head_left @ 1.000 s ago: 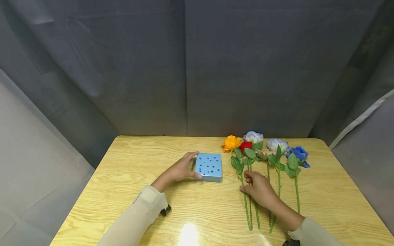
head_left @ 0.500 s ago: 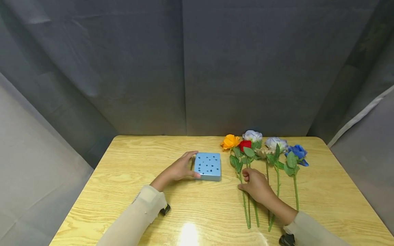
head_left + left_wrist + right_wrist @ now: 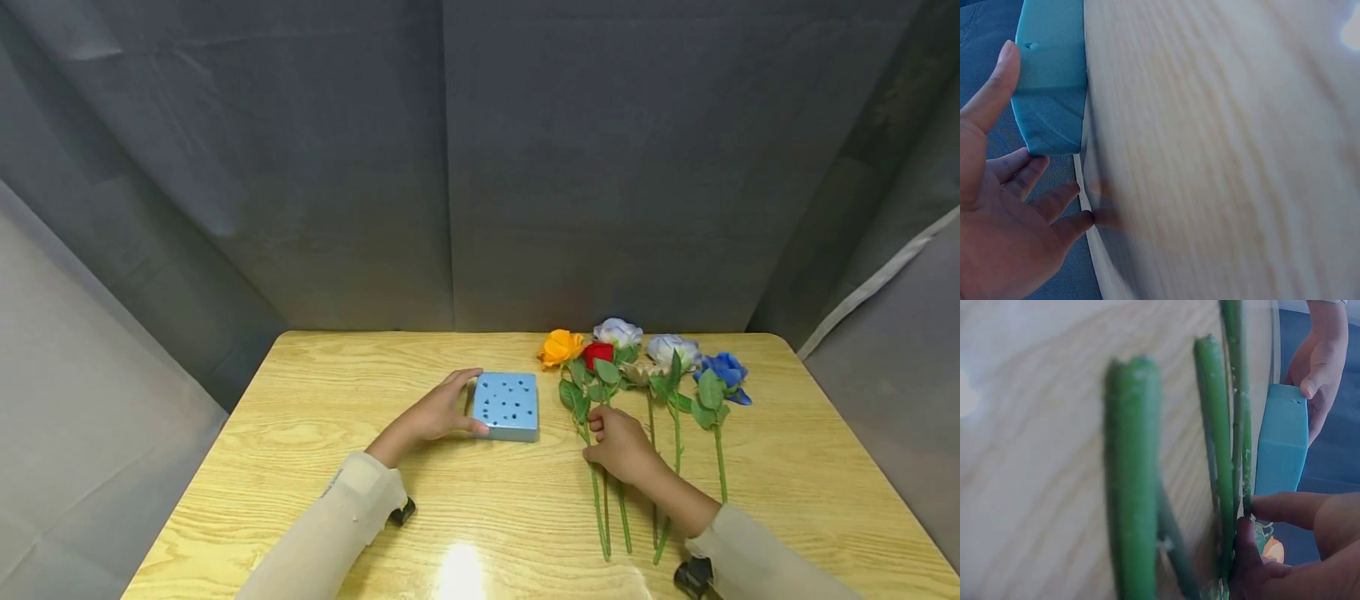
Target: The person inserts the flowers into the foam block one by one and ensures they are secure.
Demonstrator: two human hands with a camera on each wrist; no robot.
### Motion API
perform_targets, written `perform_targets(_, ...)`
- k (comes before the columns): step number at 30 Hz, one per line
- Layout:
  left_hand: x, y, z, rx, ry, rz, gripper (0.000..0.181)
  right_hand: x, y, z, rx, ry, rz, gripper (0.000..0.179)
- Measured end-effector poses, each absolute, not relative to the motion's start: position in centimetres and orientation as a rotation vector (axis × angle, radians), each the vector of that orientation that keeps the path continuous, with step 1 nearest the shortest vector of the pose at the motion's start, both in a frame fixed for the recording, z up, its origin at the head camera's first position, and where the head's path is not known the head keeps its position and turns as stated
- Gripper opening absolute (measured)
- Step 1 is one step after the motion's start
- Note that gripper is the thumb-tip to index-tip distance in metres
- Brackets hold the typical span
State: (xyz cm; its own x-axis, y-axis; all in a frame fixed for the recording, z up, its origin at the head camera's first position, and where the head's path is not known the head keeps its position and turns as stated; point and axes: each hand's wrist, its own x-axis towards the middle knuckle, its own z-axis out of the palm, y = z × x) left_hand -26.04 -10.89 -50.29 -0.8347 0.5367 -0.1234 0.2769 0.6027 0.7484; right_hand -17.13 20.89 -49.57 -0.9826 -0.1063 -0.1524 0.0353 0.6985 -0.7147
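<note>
Left hand (image 3: 438,414) steadies block (image 3: 506,400), pinched between thumb and fingers. Right hand (image 3: 624,446) pinches stem (image 3: 598,508), probably of orange rose (image 3: 561,348); tips partly hidden. Lift slowly: leaves (image 3: 576,400) may snag.

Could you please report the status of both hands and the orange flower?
Left hand holding blue block. Right hand at stem of orange flower lying on table, grip unclear. Neighbouring stems close beside.

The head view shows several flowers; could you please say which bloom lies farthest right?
The deep blue bloom, alone in its colour; all others, including the orange bloom at the opposite end, lie left of it.
</note>
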Motion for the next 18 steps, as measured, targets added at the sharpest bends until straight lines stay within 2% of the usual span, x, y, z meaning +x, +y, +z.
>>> perform_targets(7,-26.0,-10.9,-50.2,0.656,2.502,1.072,0.11,-17.3,21.2,-48.9,0.028,2.633,-1.258,0.053)
perform_targets(18,-26.1,-10.9,-50.2,0.654,2.504,1.076,0.109,-17.7,22.2,-47.9,0.04,2.435,-1.452,0.046)
